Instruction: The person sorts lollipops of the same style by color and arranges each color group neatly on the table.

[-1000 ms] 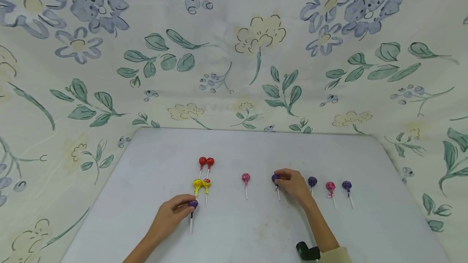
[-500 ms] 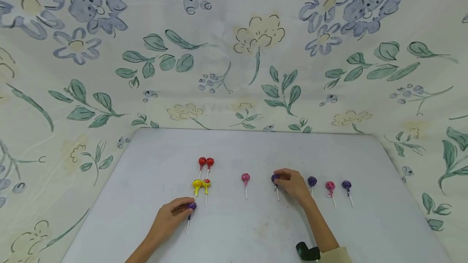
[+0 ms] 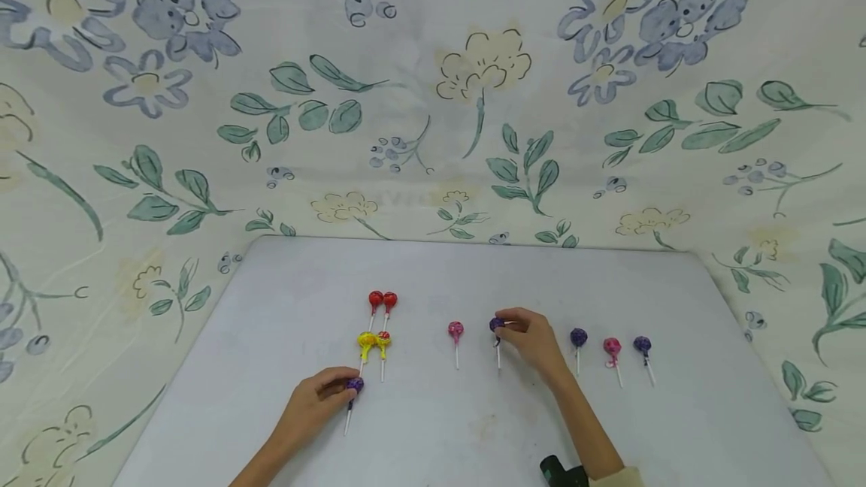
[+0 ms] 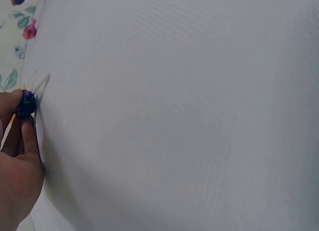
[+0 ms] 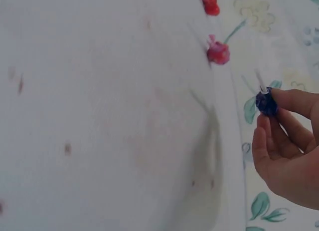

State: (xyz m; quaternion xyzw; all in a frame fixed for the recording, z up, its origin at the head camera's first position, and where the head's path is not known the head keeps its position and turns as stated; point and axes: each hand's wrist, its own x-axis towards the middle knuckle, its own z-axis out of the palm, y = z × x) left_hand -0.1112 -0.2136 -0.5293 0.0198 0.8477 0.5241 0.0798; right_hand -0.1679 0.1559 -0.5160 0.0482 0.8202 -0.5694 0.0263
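My left hand [image 3: 316, 406] pinches the head of a purple lollipop [image 3: 355, 384] between thumb and fingers, its white stick pointing toward me. Just beyond it lie two yellow lollipops [image 3: 366, 343] side by side, and two red lollipops [image 3: 376, 299] lie above those. On the right, my right hand [image 3: 534, 340] pinches another purple lollipop [image 3: 497, 325] by its head; the right wrist view shows this purple lollipop [image 5: 266, 102] held above the table, stick away from the palm. A pink lollipop [image 3: 456, 330] lies to the left of the right hand.
Right of the right hand lie a purple lollipop [image 3: 578, 337], a pink one with a twisted wrapper [image 3: 612, 346] and a further purple one [image 3: 642, 343]. All are on the white table [image 3: 460, 434], backed by a flowered cloth [image 3: 406, 96]. A dark green object [image 3: 563, 472] sits by the right sleeve.
My right hand has moved slightly left with its purple lollipop, away from the purple one beside it. The left hand has drawn its lollipop slightly toward me, and the stick has tilted.
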